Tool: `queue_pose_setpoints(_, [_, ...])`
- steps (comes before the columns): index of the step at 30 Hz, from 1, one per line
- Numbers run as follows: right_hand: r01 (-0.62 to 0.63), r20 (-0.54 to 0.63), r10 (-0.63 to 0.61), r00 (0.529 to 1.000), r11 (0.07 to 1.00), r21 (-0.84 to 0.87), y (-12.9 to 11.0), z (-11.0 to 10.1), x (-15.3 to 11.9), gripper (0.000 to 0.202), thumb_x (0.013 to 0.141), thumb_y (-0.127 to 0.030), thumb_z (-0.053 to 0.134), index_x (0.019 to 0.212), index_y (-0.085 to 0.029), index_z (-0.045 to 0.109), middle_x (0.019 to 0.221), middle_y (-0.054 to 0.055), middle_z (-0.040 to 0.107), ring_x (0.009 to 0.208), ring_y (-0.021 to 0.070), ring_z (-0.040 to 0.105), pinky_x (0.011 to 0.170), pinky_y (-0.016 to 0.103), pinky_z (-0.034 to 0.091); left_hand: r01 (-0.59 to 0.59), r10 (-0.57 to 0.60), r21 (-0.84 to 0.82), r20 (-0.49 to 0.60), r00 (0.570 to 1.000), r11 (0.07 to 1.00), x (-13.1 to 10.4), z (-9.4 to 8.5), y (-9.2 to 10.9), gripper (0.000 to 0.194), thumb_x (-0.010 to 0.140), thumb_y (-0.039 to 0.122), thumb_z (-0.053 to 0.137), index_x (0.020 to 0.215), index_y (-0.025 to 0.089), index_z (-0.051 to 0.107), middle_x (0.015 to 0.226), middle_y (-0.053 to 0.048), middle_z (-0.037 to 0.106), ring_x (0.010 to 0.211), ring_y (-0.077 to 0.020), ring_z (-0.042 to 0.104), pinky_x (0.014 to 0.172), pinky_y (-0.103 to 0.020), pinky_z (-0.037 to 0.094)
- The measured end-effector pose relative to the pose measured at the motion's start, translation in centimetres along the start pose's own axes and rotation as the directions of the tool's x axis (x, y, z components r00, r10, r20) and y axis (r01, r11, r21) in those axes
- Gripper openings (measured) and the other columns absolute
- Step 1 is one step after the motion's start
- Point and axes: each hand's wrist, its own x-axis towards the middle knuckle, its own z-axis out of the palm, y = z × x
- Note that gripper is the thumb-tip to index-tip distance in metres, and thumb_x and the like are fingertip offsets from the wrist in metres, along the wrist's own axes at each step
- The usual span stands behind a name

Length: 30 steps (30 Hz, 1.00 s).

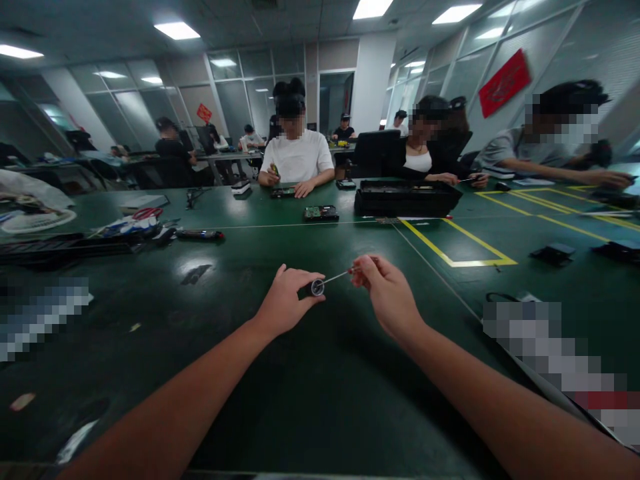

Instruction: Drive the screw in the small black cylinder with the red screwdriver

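Note:
Between the thumb and forefinger of my left hand (pixel 289 298) is a small round part (pixel 317 288) with a pale rim and a dark inside. My right hand (pixel 383 287) pinches a thin, straight metal rod (pixel 336 277), which slants down to the left. Its far tip reaches the opening of the round part; how deep it goes I cannot tell. My right fingers cover the rod's other end, so its kind is not clear. Both hands are raised over the green table (pixel 300 400).
Ahead lie a green circuit board unit (pixel 321 213) and a long black tray (pixel 407 198). A dark pen-like tool (pixel 200 235) and red-handled item (pixel 149 213) are at left. Yellow tape (pixel 455 263) marks the right side. A person in white (pixel 299 157) works opposite.

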Motion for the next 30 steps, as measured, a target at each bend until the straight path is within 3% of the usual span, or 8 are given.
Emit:
queue_pose_setpoints(2, [-0.059,-0.078,0.065,0.995,0.995,0.074,0.5,-0.2,0.4,0.031,0.094,-0.05,0.051,0.085,-0.021,0.059,0.075,0.002,0.063,0.064,0.0164,0.059,0.064,0.033,0.051,0.01,-0.01,0.02,-0.014,1.0,1.0,0.0,-0.1,-0.2,0.033,0.088,0.032,0.071,0.121,0.03,0.067,0.122,-0.003,0.07,0.118,-0.0253,0.06,0.119,-0.062,0.021])
queue_pose_setpoints(5, [-0.038,-0.148,0.041,0.988,0.999,0.02,0.6,-0.5,0.6,0.029,0.094,-0.048,0.053,0.087,-0.022,0.06,0.074,0.002,0.062,0.066,0.0171,0.059,0.064,0.033,0.049,0.052,-0.052,0.034,0.015,0.999,0.998,0.0,0.0,-0.6,0.034,0.088,0.031,0.071,0.121,0.03,0.067,0.119,-0.003,0.071,0.115,-0.0262,0.06,0.117,-0.064,0.022])
queue_pose_setpoints(15, [0.089,0.0,-0.089,0.996,0.991,-0.103,-0.6,-0.2,-0.6,0.025,0.098,-0.043,0.051,0.094,-0.021,0.062,0.081,0.003,0.065,0.074,0.0177,0.061,0.072,0.034,0.05,0.05,-0.051,0.019,0.048,0.998,0.999,-0.1,0.5,-0.8,0.036,0.087,0.035,0.072,0.122,0.031,0.066,0.116,-0.002,0.071,0.112,-0.0264,0.061,0.118,-0.065,0.019])
queue_pose_setpoints(24, [0.224,0.065,-0.215,0.974,0.956,-0.189,-0.6,-0.2,-1.2,0.021,0.099,-0.042,0.052,0.103,-0.023,0.062,0.09,0.004,0.07,0.082,0.0193,0.067,0.074,0.034,0.052,0.018,-0.019,0.032,0.035,0.999,0.999,-0.1,0.3,-0.5,0.036,0.086,0.032,0.074,0.121,0.033,0.067,0.12,-0.001,0.07,0.115,-0.0255,0.06,0.117,-0.065,0.019])
queue_pose_setpoints(30, [0.262,0.062,-0.254,0.965,0.928,-0.267,-0.7,-0.6,-1.0,0.023,0.101,-0.042,0.048,0.095,-0.023,0.06,0.081,0.002,0.067,0.076,0.0187,0.066,0.071,0.033,0.049,0.031,-0.033,0.057,0.023,0.999,0.998,-0.1,0.2,-0.4,0.035,0.085,0.032,0.075,0.119,0.032,0.068,0.119,-0.001,0.071,0.115,-0.0259,0.06,0.117,-0.065,0.02])
